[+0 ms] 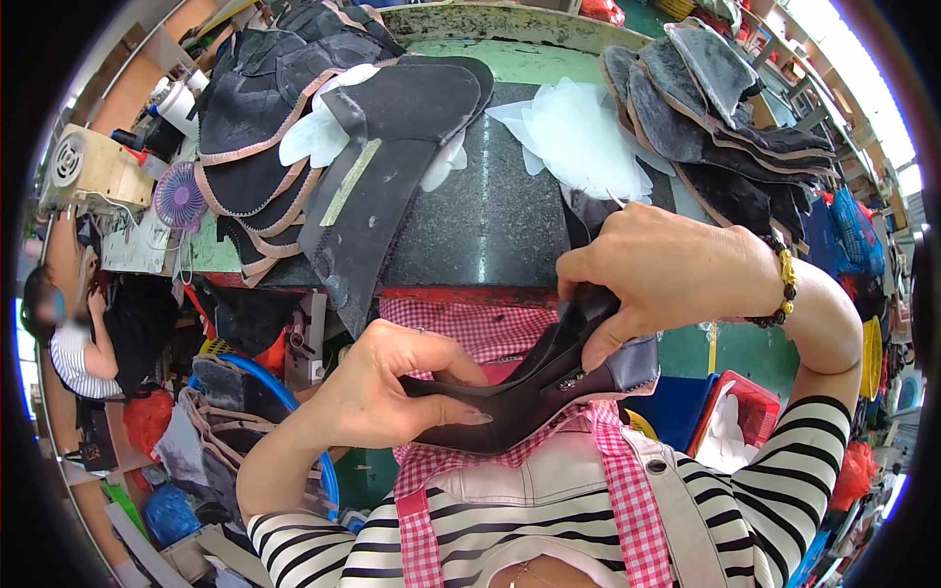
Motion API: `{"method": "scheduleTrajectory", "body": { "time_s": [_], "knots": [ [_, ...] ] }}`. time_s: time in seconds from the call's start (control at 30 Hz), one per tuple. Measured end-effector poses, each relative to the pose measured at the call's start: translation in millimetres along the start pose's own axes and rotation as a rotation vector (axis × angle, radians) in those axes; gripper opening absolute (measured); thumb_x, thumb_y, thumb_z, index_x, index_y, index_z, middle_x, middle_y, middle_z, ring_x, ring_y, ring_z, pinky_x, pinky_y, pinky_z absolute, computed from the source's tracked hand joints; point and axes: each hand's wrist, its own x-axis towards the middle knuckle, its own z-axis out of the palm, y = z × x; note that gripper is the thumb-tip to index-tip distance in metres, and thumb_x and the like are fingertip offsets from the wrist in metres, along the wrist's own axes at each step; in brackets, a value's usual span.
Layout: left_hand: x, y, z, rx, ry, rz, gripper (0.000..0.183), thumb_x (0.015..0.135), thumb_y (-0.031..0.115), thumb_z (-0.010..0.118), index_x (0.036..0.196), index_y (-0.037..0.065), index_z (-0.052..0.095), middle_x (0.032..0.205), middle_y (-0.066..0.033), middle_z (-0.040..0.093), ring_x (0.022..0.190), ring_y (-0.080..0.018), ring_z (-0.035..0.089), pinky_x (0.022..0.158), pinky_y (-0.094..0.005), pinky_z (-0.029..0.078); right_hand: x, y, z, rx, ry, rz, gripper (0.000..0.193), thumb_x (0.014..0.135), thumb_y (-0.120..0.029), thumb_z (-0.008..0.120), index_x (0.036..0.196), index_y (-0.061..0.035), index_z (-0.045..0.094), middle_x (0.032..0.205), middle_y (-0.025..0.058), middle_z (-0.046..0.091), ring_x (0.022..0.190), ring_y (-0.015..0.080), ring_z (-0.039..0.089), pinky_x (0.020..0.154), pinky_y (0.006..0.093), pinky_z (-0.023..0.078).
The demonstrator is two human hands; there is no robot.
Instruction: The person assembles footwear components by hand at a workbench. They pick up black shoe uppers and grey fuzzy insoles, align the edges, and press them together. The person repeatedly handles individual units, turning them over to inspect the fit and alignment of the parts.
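A black boot upper (pixel 510 416) with a short zipper on its side is stretched between my two hands, just in front of the table's edge. My left hand (pixel 387 392) pinches one end, thumb on the near face and fingers behind. At the other end, my right hand (pixel 657 279) grips the upper's raised part between thumb and fingers. Part of the upper behind my right hand is hidden. On the dark table top (pixel 480 220) beyond, a long flat black upper (pixel 377 186) lies to the left, and thin white cut pieces (pixel 578 137) are fanned out to the right.
Stacked black uppers (pixel 250 122) fill the table's far left; furry-lined ones (pixel 686 98) are piled far right. A purple fan (pixel 180 196) and a sewing machine (pixel 98 167) stand at left, near another person (pixel 88 358). A red basket (pixel 745 416) sits at lower right.
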Motion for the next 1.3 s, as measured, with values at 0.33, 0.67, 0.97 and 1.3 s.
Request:
{"method": "scheduleTrajectory", "body": {
  "time_s": [0.33,0.67,0.97,1.3],
  "knots": [
    [-5.5,-2.8,-5.0,0.042,0.021,0.027,0.017,0.067,-0.002,0.077,0.083,-0.001,0.070,0.075,-0.0081,0.070,0.069,-0.0117,0.066,0.065,-0.0246,0.050,-10.0,-10.2,-1.8,0.031,0.057,-0.014,0.038,0.071,-0.039,0.076,0.076,-0.0024,0.068,0.063,0.0130,0.062,0.069,0.0335,0.063,0.062,0.0410,0.048],
    [23.2,0.5,7.7,0.505,0.335,0.328,0.024,0.066,0.008,0.081,0.085,0.001,0.070,0.070,-0.0084,0.064,0.071,-0.0218,0.061,0.065,-0.0342,0.045,14.7,-23.6,-27.5,0.040,0.041,-0.060,0.032,0.074,-0.036,0.075,0.079,-0.0049,0.068,0.063,0.0155,0.061,0.071,0.0338,0.063,0.062,0.0424,0.046],
    [12.8,-6.0,15.1,0.224,0.269,0.178,0.017,0.070,0.005,0.080,0.083,-0.001,0.071,0.077,-0.0066,0.067,0.072,-0.0122,0.060,0.063,-0.0268,0.046,6.8,-20.3,10.0,-0.174,0.409,-0.284,0.038,0.076,-0.021,0.071,0.109,-0.0080,0.056,0.053,0.0066,0.055,0.052,0.0276,0.060,0.049,0.0385,0.043],
    [11.4,-20.7,26.5,0.165,0.482,0.249,0.018,0.066,-0.001,0.078,0.083,-0.002,0.072,0.073,-0.0078,0.067,0.064,-0.0143,0.060,0.060,-0.0271,0.046,3.9,-27.1,24.4,0.132,0.535,-0.047,0.055,0.073,-0.022,0.077,0.119,-0.0046,0.052,0.058,0.0132,0.059,0.059,0.0329,0.062,0.054,0.0416,0.045]
  ]
}}
